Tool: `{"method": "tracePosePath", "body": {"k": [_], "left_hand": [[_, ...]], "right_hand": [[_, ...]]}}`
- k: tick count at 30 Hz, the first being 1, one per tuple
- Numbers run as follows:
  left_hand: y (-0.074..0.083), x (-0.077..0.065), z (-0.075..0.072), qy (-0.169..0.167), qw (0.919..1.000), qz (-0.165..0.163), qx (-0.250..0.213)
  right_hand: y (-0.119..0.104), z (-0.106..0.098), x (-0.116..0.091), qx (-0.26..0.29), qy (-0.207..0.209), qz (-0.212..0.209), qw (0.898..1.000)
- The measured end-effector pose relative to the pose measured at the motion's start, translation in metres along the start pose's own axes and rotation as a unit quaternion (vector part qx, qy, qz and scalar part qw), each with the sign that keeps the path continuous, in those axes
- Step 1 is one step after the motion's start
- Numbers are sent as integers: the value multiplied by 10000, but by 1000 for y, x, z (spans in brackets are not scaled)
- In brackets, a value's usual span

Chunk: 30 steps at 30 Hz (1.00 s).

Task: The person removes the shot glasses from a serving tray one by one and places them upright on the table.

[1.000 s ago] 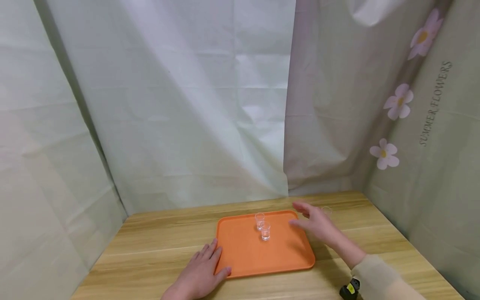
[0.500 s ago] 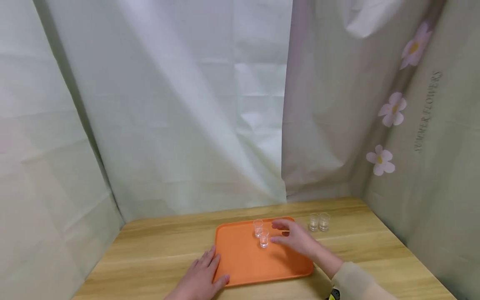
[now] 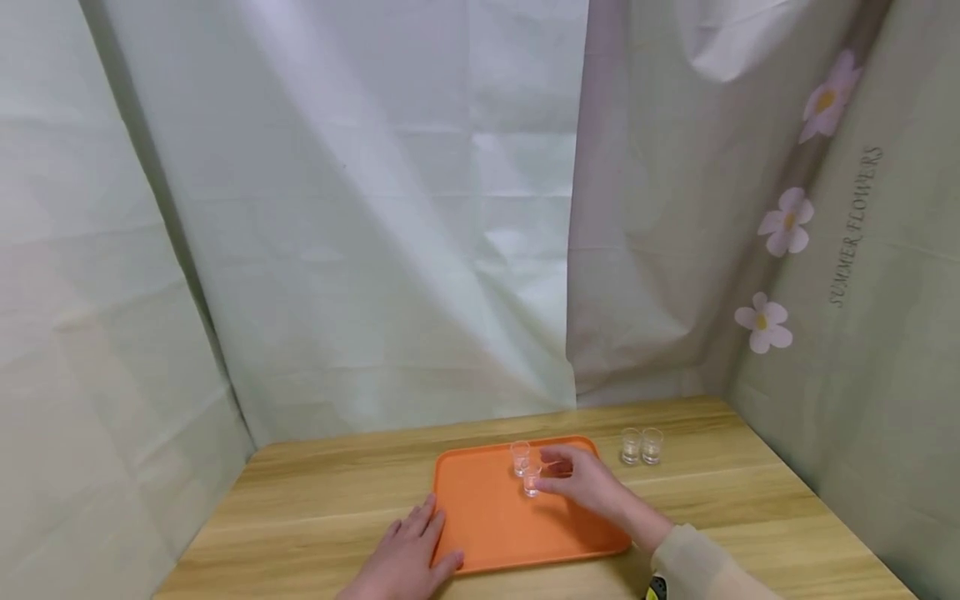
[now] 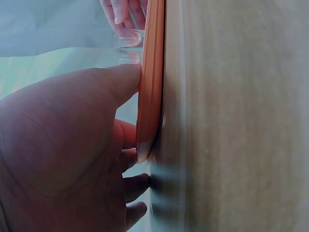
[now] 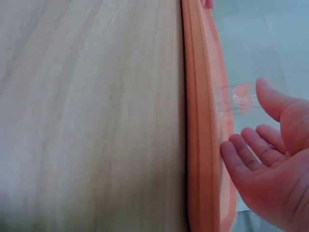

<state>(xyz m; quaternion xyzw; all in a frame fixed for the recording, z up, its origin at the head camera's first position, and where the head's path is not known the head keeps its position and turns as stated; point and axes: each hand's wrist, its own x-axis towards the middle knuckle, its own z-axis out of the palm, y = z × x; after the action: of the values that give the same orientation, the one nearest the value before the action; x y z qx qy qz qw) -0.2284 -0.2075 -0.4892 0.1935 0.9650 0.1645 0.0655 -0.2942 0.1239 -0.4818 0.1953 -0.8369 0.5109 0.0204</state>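
Observation:
On the orange tray (image 3: 487,529) stand two small clear shot glasses, a rear glass (image 3: 519,457) and a nearer glass (image 3: 532,483). My right hand (image 3: 581,483) reaches over the tray from the right, its thumb and fingertips right at the nearer glass. In the right wrist view, the thumb overlaps the end of the glass (image 5: 241,98), while the fingers stay spread apart from the thumb. My left hand (image 3: 408,554) rests at the tray's left front corner. Its thumb (image 4: 128,79) lies against the rim, and the other fingers extend along the left side.
Two more clear shot glasses, the left one (image 3: 631,447) and the right one (image 3: 652,447), stand side by side behind the tray's right side. The wooden table (image 3: 322,500) is enclosed by pale curtains (image 3: 375,250) at the back and sides.
My right hand has moved left from the two glasses on the table to the nearer glass on the tray. My left hand has stayed at the tray corner.

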Motion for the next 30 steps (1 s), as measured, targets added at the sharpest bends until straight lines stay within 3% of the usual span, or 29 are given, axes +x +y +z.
{"method": "tracePosePath", "body": {"k": [9,14,22,30], "left_hand": [[-1,-3,3,213,9994,219,-138],[0,-4,4,267,9993,214,-158],[4,-5,3,69,9997,223,-92],[2,-5,3,136,9997,160,-138]], "right_hand": [[5,8,4,-30,-44,-61,10000],[4,13,4,-120,108,106,9998],[6,15,1,-136,295,237,9992],[5,19,3,-196,319,269,9989]]}}
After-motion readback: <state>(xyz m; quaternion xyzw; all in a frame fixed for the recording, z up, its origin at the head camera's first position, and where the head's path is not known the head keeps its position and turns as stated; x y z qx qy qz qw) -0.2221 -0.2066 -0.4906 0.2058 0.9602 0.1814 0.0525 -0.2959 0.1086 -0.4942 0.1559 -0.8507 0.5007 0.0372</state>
